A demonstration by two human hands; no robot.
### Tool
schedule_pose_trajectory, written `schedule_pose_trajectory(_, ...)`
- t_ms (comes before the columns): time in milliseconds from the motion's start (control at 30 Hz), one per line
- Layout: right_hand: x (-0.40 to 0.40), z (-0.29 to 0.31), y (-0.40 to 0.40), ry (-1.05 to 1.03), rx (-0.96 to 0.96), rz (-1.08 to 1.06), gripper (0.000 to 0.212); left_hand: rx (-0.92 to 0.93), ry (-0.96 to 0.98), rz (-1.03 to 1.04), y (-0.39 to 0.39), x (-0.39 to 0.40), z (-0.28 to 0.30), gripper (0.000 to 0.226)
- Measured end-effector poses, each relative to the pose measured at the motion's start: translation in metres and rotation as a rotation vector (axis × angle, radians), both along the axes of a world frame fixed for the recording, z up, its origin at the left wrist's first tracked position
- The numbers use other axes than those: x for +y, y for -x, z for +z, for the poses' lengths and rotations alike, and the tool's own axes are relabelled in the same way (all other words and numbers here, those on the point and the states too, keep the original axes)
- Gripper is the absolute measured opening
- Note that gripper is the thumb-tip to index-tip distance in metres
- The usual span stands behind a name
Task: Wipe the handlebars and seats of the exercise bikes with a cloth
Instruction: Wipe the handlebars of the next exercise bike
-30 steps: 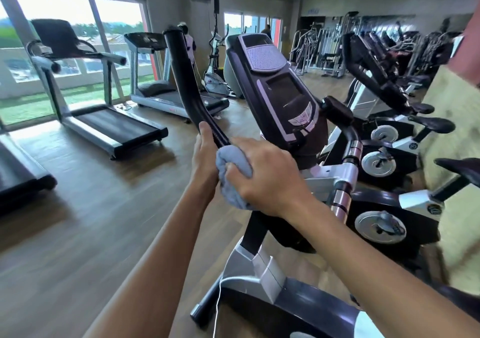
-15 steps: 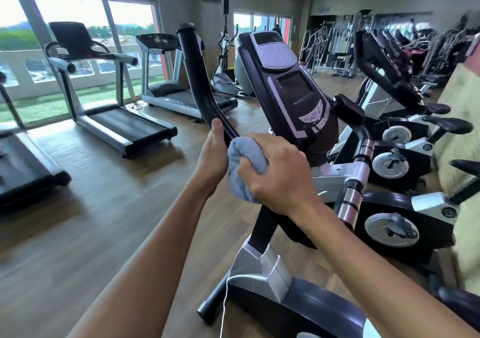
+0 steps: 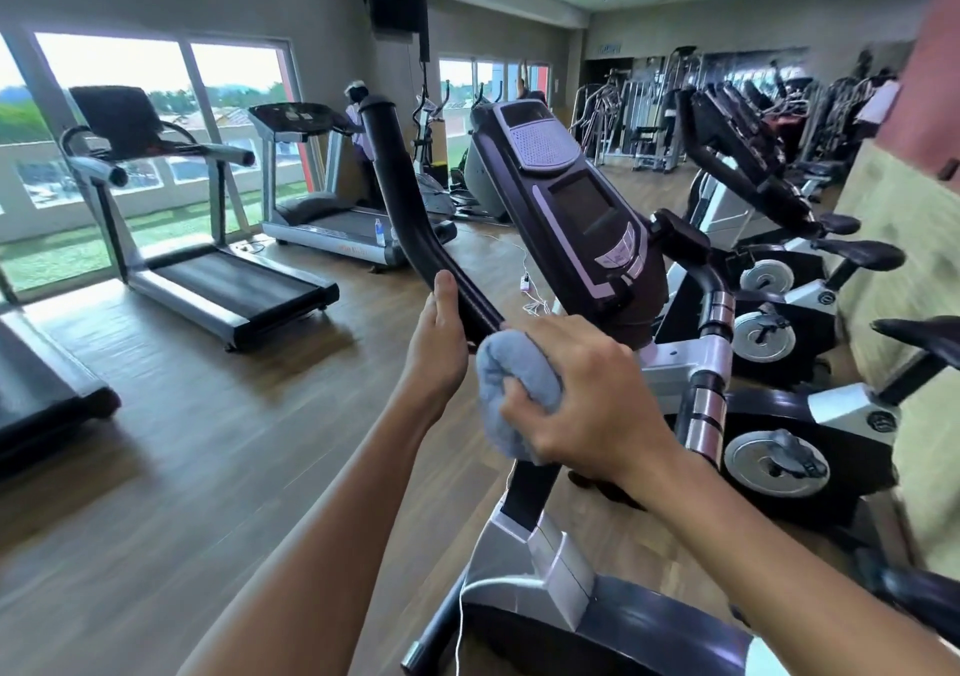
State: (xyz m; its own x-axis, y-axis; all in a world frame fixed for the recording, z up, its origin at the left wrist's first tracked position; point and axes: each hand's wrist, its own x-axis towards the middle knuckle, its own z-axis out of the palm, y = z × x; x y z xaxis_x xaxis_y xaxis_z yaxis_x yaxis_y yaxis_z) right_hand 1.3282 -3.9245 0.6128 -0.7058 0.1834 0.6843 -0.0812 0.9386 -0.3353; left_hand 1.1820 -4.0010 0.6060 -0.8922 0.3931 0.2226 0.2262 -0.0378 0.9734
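Over the last second the view has swung a little to the left and pulled back, so the treadmills by the windows sit further toward 9 o'clock, while both hands have kept their places on the nearest bike. The right hand [image 3: 587,395] has barely travelled along the bar, which suggests the wipe is working 1 patch near the stem rather than sweeping the whole length. Most of the job looks to lie ahead: the upper run of this handlebar, the seats, and the other bikes at 3 o'clock.

The left hand [image 3: 439,343] is closed round the black handlebar [image 3: 395,197], thumb up along the near side of the tube, steadying it just above the cloth. The right hand is clenched round a bunched blue cloth [image 3: 511,389], fingers curled over the top and thumb tucked beneath, pressing the wad against the lower end of the handlebar where it meets the stem. The 2 hands sit just beside each other, the cloth between them.

The handlebar rises from the hands toward 11 o'clock, ending in a capped tip. The console [image 3: 576,208] stands at 1 o'clock from the cloth. A black seat [image 3: 919,330] of a neighbouring bike shows at 3 o'clock, untouched.
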Motion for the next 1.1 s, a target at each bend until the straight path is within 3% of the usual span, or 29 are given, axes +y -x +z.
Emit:
schedule_pose_trajectory(133, 0.010, 0.018, 0.020, 0.244, -0.097, -0.184, 0.046, 0.031, 0.010, -0.053, 0.005, -0.001, -0.002, 0.057)
schedule_pose_trajectory(200, -0.001, 0.018, 0.026, 0.136, -0.127, -0.287, 0.047, 0.029, 0.002, -0.061, 0.008, -0.001, -0.004, 0.053)
schedule_pose_trajectory(300, -0.013, 0.007, 0.010, -0.033, -0.076, -0.159, 0.038, 0.015, -0.020, -0.069, 0.011, -0.001, -0.006, 0.051)
schedule_pose_trajectory(400, -0.004, 0.009, -0.002, 0.078, -0.059, -0.021, 0.042, 0.024, -0.022, -0.094, 0.010, -0.002, -0.005, 0.051)
schedule_pose_trajectory(500, -0.004, 0.013, 0.010, 0.176, -0.039, -0.157, 0.041, 0.037, -0.016, -0.107, 0.012, -0.003, -0.006, 0.050)
schedule_pose_trajectory(600, -0.019, 0.007, 0.016, 0.021, -0.010, -0.270, 0.042, 0.021, -0.021, -0.112, 0.016, -0.003, -0.008, 0.054)
schedule_pose_trajectory(733, -0.010, -0.011, -0.011, -0.115, 0.041, -0.043, 0.056, 0.002, -0.041, -0.130, 0.018, -0.001, -0.012, 0.051)
schedule_pose_trajectory(833, 0.006, -0.010, -0.015, 0.149, 0.070, 0.036, 0.051, -0.002, -0.043, -0.118, 0.017, 0.001, -0.012, 0.050)
schedule_pose_trajectory(900, 0.003, -0.002, -0.003, 0.306, 0.114, -0.062, 0.042, -0.012, -0.069, -0.115, 0.015, 0.001, -0.011, 0.049)
schedule_pose_trajectory(1000, -0.014, -0.004, 0.003, 0.157, 0.103, -0.210, 0.044, -0.012, -0.088, -0.099, 0.014, 0.002, -0.012, 0.048)
schedule_pose_trajectory(1100, -0.010, -0.021, -0.020, 0.059, 0.089, -0.047, 0.056, -0.013, -0.114, -0.099, 0.014, 0.003, -0.013, 0.048)
